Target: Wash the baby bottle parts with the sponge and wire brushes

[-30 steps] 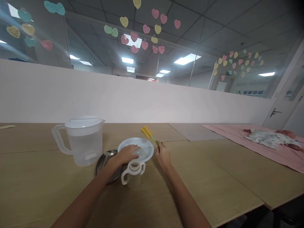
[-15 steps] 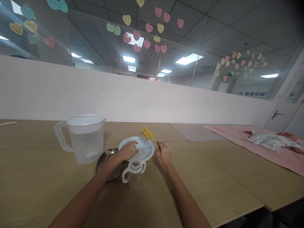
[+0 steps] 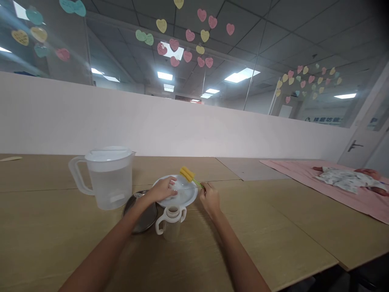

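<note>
In the right fingers (image 3: 207,187), a yellow sponge brush (image 3: 187,174).

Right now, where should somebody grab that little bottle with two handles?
Probably by both white handles, one hand coming from each side. They curve out left and right near the top, so fingers could hook them. The bottle stands upright and its top looks open, so keep it level. The right hand holds the yellow sponge brush, so it would need freeing first.
</note>
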A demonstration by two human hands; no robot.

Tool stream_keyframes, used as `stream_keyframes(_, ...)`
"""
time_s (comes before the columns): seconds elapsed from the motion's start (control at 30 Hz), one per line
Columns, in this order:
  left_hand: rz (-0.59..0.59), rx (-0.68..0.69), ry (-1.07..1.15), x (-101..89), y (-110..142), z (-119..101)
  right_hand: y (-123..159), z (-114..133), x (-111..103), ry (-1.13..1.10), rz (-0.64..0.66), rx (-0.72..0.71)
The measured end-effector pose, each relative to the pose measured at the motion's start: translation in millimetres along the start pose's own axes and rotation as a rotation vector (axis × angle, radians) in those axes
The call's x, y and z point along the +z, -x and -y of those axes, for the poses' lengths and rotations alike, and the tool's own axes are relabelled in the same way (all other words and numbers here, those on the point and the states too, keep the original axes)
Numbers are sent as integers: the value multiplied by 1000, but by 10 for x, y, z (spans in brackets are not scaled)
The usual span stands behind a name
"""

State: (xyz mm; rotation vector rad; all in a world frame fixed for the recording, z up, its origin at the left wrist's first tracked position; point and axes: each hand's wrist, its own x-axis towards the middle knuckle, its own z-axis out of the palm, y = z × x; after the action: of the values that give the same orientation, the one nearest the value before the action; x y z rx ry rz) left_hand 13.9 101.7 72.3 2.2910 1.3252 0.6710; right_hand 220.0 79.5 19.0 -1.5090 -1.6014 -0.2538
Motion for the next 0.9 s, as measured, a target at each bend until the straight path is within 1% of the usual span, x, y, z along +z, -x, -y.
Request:
stream_keyframes(0.1,-149,12,130,-181,-27,-13,4,1,-3,22,-51,1)
stream_keyframes(0.17,-242,12,183,-302,-33,-21,11,4,-7,15,-88,-37)
stream_keyframes(0.23,-296,17,230,-400,-25,-33,26,11,-14,-6,-130,-100)
stream_keyframes(0.33,-272,80,285,-495,15,-83,61,30,-32,-46,-196,-221)
stream_keyframes(0.43,-222,130,326,-526,82,-195,102,60,-53,-68,-243,-316)
stream_keyframes(0.53,-137,161,361,-505,160,-351,133,93,-64,-60,-262,-354)
stream_keyframes(0.6,-92,173,311,-480,212,-452,144,106,-62,-44,-271,-372)
stream_keyframes(0.67,-107,165,215,-461,257,-527,145,107,-54,-32,-295,-401)
stream_keyframes(0.73,-108,118,163,-453,285,-561,140,99,-44,-28,-328,-447)
stream_keyframes(0.83,-82,34,154,-461,300,-546,128,83,-27,-23,-347,-518)
stream_keyframes(0.9,-106,52,137,-484,303,-522,120,72,-17,-25,-347,-543)
